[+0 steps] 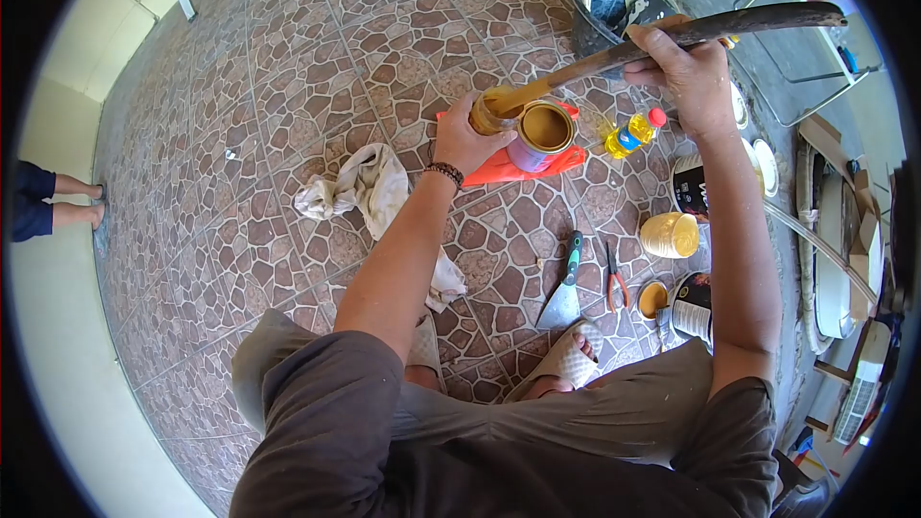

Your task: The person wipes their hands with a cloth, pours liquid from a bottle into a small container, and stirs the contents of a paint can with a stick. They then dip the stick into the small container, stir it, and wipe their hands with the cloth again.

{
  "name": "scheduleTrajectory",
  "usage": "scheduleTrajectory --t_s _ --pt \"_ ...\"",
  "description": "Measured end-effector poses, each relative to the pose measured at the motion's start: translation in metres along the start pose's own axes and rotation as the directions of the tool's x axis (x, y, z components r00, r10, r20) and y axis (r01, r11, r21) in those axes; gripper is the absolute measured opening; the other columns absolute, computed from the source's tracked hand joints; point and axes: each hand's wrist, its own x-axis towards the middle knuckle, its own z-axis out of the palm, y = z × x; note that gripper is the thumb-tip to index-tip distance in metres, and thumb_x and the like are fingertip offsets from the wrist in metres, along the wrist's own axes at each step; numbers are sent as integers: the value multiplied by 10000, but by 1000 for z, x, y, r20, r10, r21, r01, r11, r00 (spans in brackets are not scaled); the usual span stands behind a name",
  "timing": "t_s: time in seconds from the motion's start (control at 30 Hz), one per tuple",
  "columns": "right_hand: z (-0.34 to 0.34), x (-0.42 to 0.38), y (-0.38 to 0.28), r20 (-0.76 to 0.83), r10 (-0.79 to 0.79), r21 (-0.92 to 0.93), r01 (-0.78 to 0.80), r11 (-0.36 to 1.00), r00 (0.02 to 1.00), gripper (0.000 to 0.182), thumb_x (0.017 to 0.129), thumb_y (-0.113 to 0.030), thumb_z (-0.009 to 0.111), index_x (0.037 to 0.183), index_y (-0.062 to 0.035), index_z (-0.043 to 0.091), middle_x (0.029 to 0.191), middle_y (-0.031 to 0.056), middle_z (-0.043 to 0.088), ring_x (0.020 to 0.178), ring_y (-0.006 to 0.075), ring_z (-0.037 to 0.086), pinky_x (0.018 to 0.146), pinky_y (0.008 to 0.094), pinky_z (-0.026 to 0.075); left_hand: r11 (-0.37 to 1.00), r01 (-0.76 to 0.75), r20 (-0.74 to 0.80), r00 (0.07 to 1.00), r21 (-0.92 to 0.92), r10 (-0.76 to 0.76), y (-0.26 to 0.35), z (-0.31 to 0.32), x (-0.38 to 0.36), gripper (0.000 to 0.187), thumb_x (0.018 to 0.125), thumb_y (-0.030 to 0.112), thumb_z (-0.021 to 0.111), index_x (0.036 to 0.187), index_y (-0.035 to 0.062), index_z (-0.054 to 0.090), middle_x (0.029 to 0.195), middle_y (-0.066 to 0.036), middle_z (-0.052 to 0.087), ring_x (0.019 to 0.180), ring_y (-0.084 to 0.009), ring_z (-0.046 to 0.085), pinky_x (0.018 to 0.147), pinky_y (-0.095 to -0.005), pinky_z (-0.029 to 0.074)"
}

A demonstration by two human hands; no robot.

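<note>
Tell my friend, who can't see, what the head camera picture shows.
A left hand holds a small jar; the right hand holds a long stick with its end at the jar's mouth. An open can stands on red plastic, near a rag and scraper.

A long, ochre-coated stick [593, 63] slants into a jar [486, 119] beside an open can [547, 129].

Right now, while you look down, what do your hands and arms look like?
My left hand has a dark, beaded bracelet at its wrist. My right hand has no bracelet or glove. My dark, plain short sleeves leave both forearms bare.
</note>
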Motion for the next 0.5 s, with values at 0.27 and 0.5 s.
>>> scheduleTrajectory --t_s 0.27,0.5 --pt "-7 3 -1 29 11 26 -11 1000 1000 292 879 -184 647 1008 76 618 892 149 668 706 208 683 656 301 599 997 5 23 1000 -72 -3 32 -6 3 586 635 112 835 1135 23 543 1078 -97 635 999 -171 619 894 -307 502" --pt "-15 6 -1 11 -41 45 40 998 999 275 856 -169 654 968 81 645 832 136 671 698 189 678 640 282 590 994 -32 41 998 -101 36 26 -3 7 603 617 114 848 1134 34 547 1077 -90 636 999 -172 617 900 -314 500"
